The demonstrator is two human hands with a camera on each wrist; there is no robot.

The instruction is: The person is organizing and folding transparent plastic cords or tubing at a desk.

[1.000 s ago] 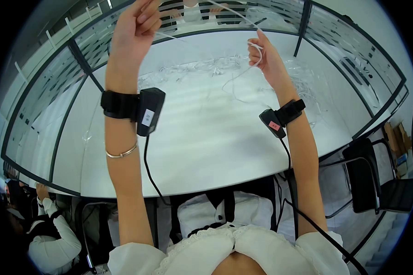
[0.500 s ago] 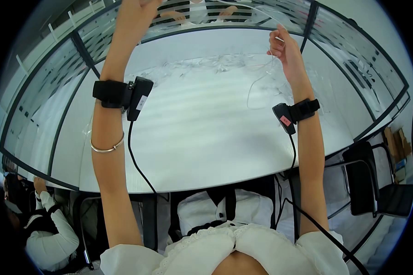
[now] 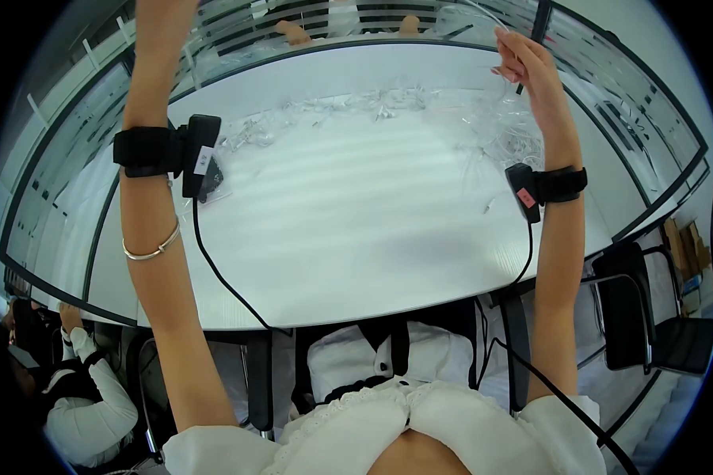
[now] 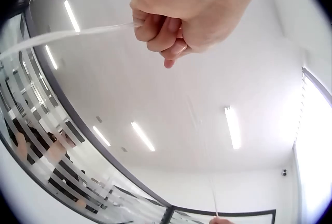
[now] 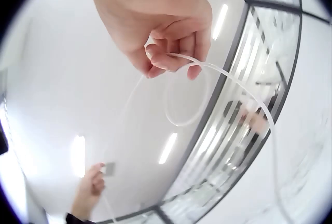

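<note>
A thin white cord (image 5: 272,130) is stretched between my raised hands above the table. My left hand (image 4: 192,11) has its fingers curled round the cord, one length trailing off to the left in the left wrist view. In the head view the top edge cuts off that hand's fingers. My right hand (image 3: 535,67) is up at the right, pinching the cord between thumb and fingers. In the right wrist view a small loop of cord hangs under the right fingers, and a longer length curves down toward the table.
Along the far side of the white table (image 3: 333,237) lie crumpled clear wrappers (image 3: 384,107), with a clear bag of coiled cord (image 3: 515,142) at the right. A small clear bag with a dark item (image 3: 211,186) lies by my left wrist. Glass partitions (image 3: 642,150) surround the table.
Both hands have spread apart, the left up and leftward, the right rightward. The cord that hung over the table below my right hand no longer shows there.
</note>
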